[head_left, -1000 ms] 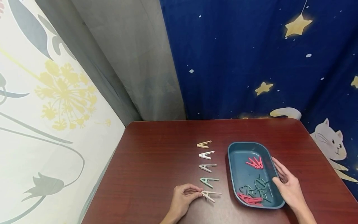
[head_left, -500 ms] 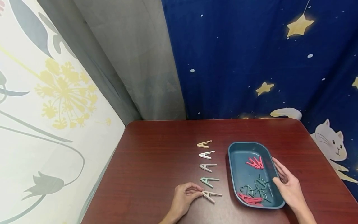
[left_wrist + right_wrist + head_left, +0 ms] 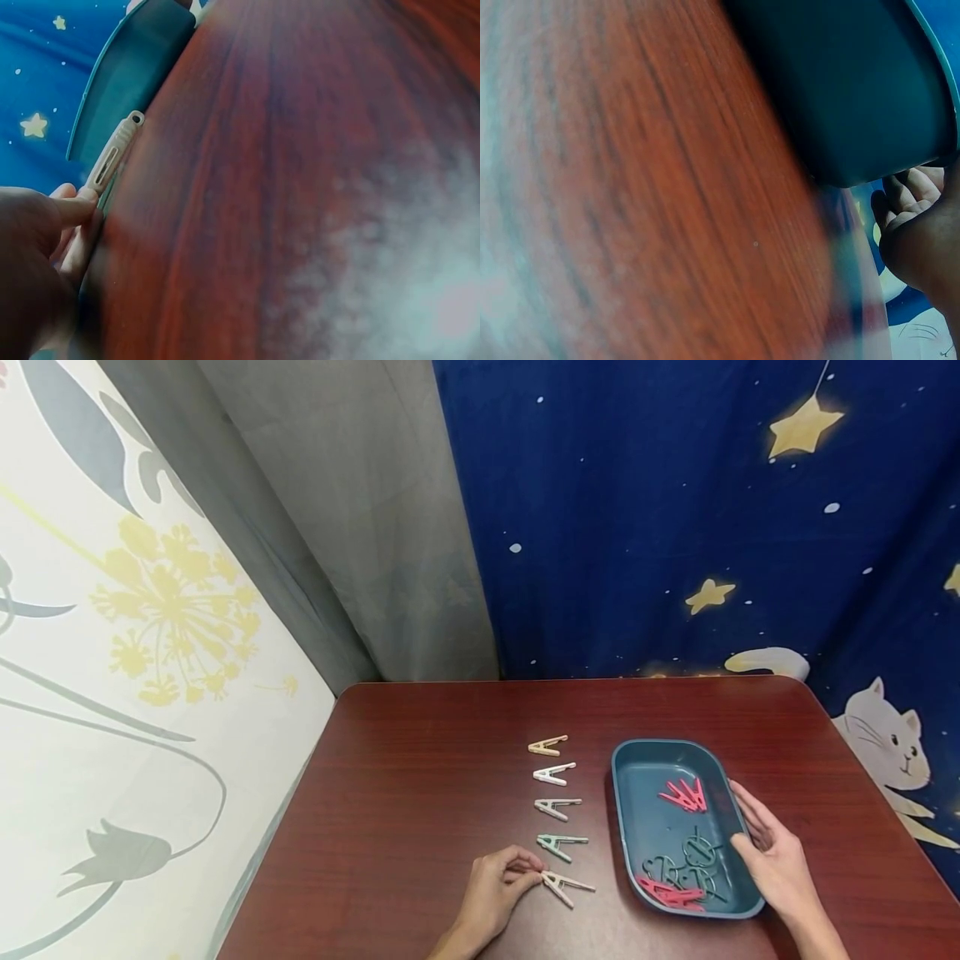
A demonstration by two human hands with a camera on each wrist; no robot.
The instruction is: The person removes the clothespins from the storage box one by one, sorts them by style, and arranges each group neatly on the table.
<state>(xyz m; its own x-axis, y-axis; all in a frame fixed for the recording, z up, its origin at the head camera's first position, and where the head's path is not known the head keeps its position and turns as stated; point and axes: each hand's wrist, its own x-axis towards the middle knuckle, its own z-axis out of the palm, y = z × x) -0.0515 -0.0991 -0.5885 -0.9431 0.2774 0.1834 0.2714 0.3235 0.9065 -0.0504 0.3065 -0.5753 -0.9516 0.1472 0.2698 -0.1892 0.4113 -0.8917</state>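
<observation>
Thumb and fingers of my left hand (image 3: 491, 897) pinch the near end of a cream clothespin (image 3: 564, 887), the nearest of a column on the table. Beyond it lie a green clothespin (image 3: 561, 845), a greyish one (image 3: 557, 808), a white one (image 3: 553, 773) and a yellowish one (image 3: 547, 746). In the left wrist view the pinched clothespin (image 3: 116, 154) points away from the hand (image 3: 37, 255). My right hand (image 3: 780, 864) grips the right side of a blue-green tray (image 3: 637, 793), thumb over the rim. In the right wrist view its fingers (image 3: 911, 195) are beside the tray wall (image 3: 855, 112).
Inside the tray are pink clothespins (image 3: 686, 797) near the middle, more pink ones (image 3: 671, 895) at the near end, and tangled green pieces (image 3: 699, 852). The brown table's (image 3: 390, 793) far edge meets grey and blue curtains (image 3: 600, 568); a patterned white wall stands left.
The cream clothespin has turned slightly, its lower arm swinging toward the near edge, as my left hand shifts a little. My right hand and the tray stay put.
</observation>
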